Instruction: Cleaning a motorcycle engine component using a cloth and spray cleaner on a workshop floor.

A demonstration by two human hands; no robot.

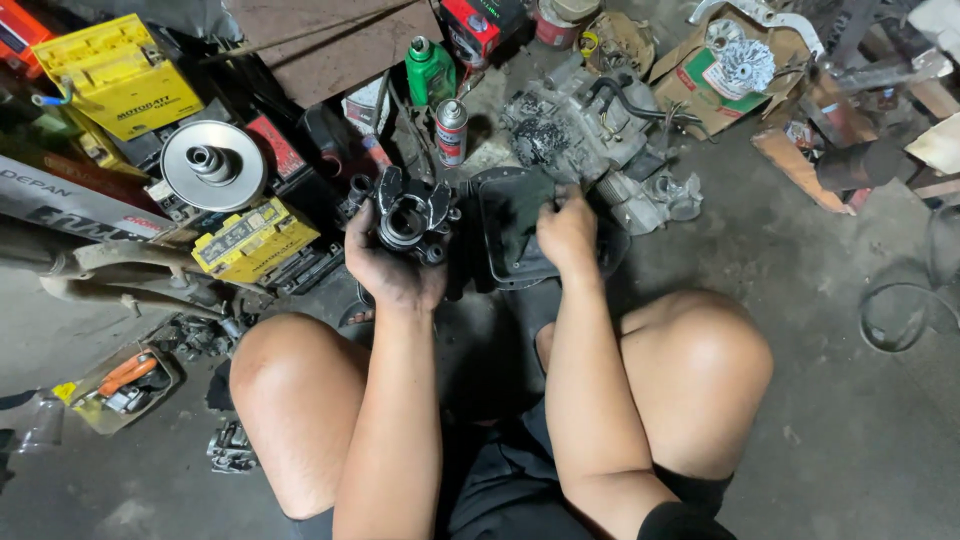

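floor (850,400): grey concrete, the person sits on it with bare knees spread.
engine block (590,130): grimy grey casting just beyond the right hand.
black tray (510,225): dark shallow pan between the knees, ahead of both hands.
silver pulley disc (212,163): lies flat, well left of the hands.
left hand (392,262): oily, fingers wrapped round the black clutch part (408,215), lifted just left of the tray.
right hand (566,230): fingers curled down inside the tray; whether they pinch anything cannot be told.
spray can (451,130): upright, just beyond the clutch part.

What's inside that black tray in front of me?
The right hand rests inside the black rectangular plastic tray, over a dark, seemingly wet bottom. Whatever lies under the hand is hidden.
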